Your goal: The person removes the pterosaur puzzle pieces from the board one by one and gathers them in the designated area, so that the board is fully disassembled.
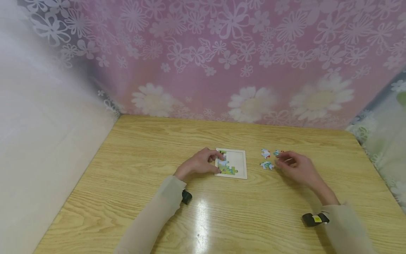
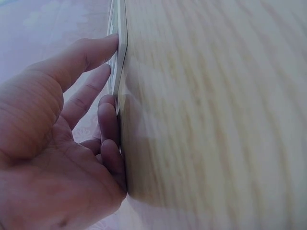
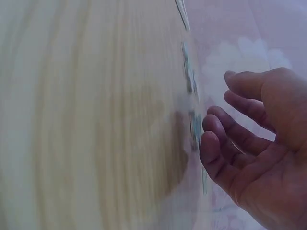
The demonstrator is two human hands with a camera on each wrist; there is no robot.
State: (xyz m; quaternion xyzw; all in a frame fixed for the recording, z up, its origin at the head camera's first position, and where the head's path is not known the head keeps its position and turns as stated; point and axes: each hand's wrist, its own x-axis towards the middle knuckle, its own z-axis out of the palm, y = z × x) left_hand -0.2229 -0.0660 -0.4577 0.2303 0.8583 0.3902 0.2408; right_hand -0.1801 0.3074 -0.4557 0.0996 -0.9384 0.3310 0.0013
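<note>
A square jigsaw board [image 1: 246,165] with a pale rim lies flat on the table. Fitted puzzle pieces [image 1: 227,170] fill its left side and lower part; the rest shows white backing. My left hand [image 1: 201,162] rests at the board's left side, thumb near the lower corner and a fingertip on the pieces. In the left wrist view, the thumb touches the board's edge. Right of the board lie a white-and-red piece [image 1: 265,153], a teal-and-white piece [image 1: 267,165] and another, partly hidden piece [image 1: 277,152]. Beside them hovers my right hand [image 1: 296,167], fingers loosely bent, holding nothing visible.
The wood-grain table [image 1: 142,211] reaches back to a pink flowered curtain [image 1: 203,70]. A white sheet [image 1: 41,123] hangs along the left side. Dark straps with small devices sit at both wrists, the right device [image 1: 314,219] bearing a yellow label.
</note>
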